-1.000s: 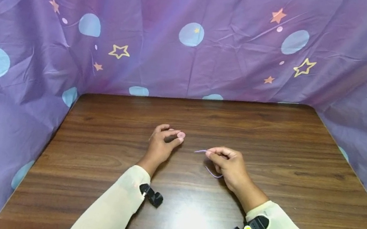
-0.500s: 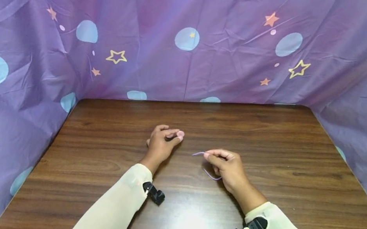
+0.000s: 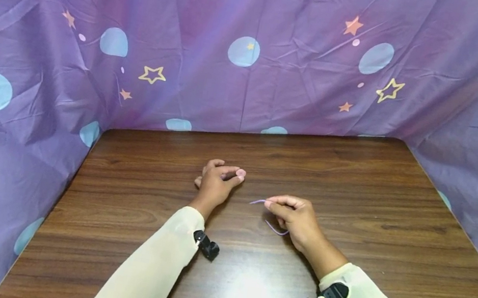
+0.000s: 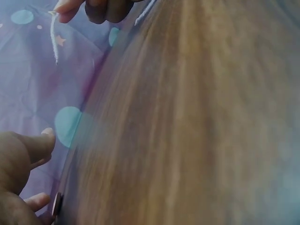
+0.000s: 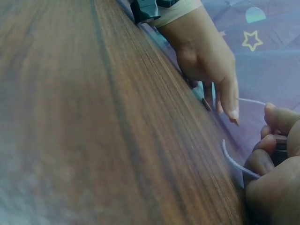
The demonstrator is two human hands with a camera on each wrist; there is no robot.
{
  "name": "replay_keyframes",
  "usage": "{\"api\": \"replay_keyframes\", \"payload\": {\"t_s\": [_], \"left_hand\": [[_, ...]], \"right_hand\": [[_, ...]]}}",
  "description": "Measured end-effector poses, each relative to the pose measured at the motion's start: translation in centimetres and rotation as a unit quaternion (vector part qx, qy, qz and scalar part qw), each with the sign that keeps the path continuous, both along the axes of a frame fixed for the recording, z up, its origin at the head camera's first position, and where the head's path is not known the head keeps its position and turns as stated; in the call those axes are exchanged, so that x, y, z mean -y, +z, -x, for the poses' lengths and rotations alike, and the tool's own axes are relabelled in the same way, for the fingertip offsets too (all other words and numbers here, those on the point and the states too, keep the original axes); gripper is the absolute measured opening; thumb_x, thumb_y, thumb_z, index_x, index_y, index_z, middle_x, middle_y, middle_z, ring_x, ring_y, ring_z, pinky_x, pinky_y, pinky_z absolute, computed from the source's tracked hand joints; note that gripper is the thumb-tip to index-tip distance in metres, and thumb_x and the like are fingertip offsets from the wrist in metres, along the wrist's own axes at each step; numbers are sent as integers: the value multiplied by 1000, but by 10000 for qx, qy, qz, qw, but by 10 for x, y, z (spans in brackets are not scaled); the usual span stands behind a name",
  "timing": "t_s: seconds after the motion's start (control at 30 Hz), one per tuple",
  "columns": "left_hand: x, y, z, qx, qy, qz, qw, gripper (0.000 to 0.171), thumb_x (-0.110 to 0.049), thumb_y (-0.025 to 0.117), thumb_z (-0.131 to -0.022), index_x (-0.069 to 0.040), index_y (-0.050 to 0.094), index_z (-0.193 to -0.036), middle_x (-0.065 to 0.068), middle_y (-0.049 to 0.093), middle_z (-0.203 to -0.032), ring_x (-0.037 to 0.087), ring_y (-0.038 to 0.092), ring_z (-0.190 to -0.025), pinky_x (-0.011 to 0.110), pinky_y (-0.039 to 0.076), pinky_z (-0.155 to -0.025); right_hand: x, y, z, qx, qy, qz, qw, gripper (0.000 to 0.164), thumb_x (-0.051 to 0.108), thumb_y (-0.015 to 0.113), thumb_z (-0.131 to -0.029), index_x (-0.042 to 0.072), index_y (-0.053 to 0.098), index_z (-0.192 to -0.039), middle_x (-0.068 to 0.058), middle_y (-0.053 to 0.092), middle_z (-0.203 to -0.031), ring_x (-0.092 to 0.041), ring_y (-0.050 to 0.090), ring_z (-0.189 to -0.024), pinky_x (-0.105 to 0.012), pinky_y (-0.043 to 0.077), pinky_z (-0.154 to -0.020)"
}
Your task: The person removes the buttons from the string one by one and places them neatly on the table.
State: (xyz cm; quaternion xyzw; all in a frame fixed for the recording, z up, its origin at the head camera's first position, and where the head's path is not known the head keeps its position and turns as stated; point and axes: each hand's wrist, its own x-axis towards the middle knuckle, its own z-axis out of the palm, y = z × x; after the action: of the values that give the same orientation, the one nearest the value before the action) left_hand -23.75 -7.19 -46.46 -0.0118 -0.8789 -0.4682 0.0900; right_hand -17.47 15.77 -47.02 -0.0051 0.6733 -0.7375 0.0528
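Between thumb and index finger, my left hand (image 3: 216, 185) pinches a small round pink button (image 3: 241, 173) a little above the table. Edge-on in the left wrist view, a thin disc (image 4: 57, 204) shows at that hand's fingertips. My right hand (image 3: 299, 222) pinches a thin purple cord (image 3: 258, 202) near one end. This short end points left toward the button, apart from it. The cord's other end (image 5: 234, 162) hangs out below the curled right fingers. Within their curl a small brownish-and-dark thing (image 5: 280, 149) is partly hidden; I cannot tell what it is.
The brown wood-grain table (image 3: 156, 270) extends under both arms, with a bright glare near the front. Purple cloth (image 3: 208, 15) printed with stars and blue ovals hangs behind and at the sides. Black wrist cameras (image 3: 206, 245) sit on both pale sleeves.
My left hand has shifted slightly right with the button, nearer to the cord's end. The right hand keeps its pinch on the cord almost in place. The head view has tilted slightly up.
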Motion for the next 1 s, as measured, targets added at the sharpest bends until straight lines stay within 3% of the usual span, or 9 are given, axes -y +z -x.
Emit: {"api": "replay_keyframes", "payload": {"t_s": [0.13,0.27,0.47,0.53,0.77,1.0], "left_hand": [[-2,0,2,83,33,48,9999,28,-34,87,-94,-20,86,-118,14,60,-154,36,44,-152,71,5,-128],[-4,-1,2,204,39,175,9996,29,-38,85,-95,-22,86,-119,15,57,-158,34,40,-157,73,-5,-131],[-8,0,2,238,50,242,9994,28,-39,85,-95,-23,86,-119,14,54,-161,35,38,-158,75,-6,-129],[-9,0,3,231,64,281,9993,28,-39,86,-95,-23,86,-118,14,54,-161,35,38,-158,75,-5,-129],[-12,-3,4,160,148,451,9987,27,-35,88,-92,-23,87,-116,15,55,-160,38,38,-157,75,-3,-129],[-14,-3,5,278,225,771,9964,30,-39,88,-92,-27,86,-119,12,54,-162,38,34,-160,75,-2,-130]], "right_hand": [[1,0,0,35,14,73,10000,25,0,80,-94,23,83,-84,13,74,-76,-2,49,-58,-17,42,-54],[0,1,0,84,122,126,9998,30,-3,77,-94,23,80,-80,13,70,-70,-1,49,-58,-16,41,-54],[-4,2,1,209,379,216,9988,10,-4,76,-95,4,80,-98,14,61,-71,-1,50,-61,-16,42,-56],[-5,3,2,272,481,276,9981,14,-3,73,-96,-1,79,-108,13,62,-74,-2,52,-66,-16,43,-59],[-8,7,2,482,795,472,9946,28,0,56,-102,-3,76,-121,8,70,-80,-6,60,-77,-19,46,-66],[-9,3,5,412,958,54,9945,44,5,57,-111,-18,51,-148,10,70,-89,-4,60,-81,-18,48,-68]]}}
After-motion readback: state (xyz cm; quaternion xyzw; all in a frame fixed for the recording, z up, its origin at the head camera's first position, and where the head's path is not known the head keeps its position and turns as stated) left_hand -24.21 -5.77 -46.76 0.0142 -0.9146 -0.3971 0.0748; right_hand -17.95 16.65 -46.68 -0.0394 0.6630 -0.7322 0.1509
